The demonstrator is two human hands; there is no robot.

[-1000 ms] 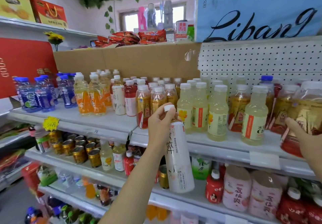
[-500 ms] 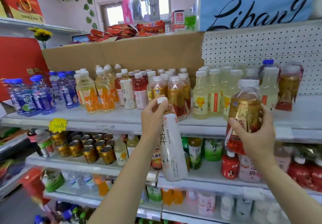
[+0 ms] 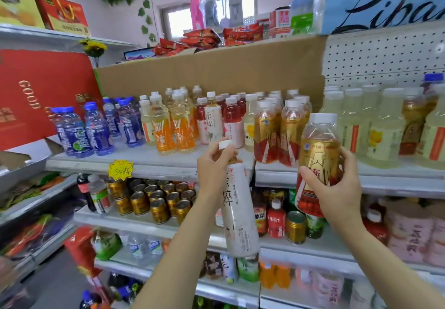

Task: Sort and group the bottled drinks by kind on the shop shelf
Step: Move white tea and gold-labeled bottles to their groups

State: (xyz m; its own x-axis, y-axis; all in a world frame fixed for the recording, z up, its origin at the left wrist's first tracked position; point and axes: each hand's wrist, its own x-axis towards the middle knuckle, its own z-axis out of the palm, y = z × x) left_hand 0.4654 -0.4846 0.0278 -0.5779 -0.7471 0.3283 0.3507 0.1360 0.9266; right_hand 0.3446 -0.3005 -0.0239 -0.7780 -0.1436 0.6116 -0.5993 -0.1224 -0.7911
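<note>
My left hand grips the neck of a tall white tea bottle, which hangs tilted in front of the shelf edge. My right hand holds a gold-and-red labelled drink bottle with a white cap, lifted in front of the shelf. On the top drinks shelf stand blue bottles, orange bottles, a matching white tea bottle among red drinks, gold-and-red bottles and pale yellow bottles.
A cardboard panel backs the shelf, with pegboard to the right. Below are gold cans, red and green bottles, and pink-wrapped bottles. A red box stands on the left shelving. A yellow price star hangs on the shelf edge.
My right hand took a gold-and-red bottle from the right end of the shelf and carried it left, next to the white bottle. The left hand kept holding the white bottle.
</note>
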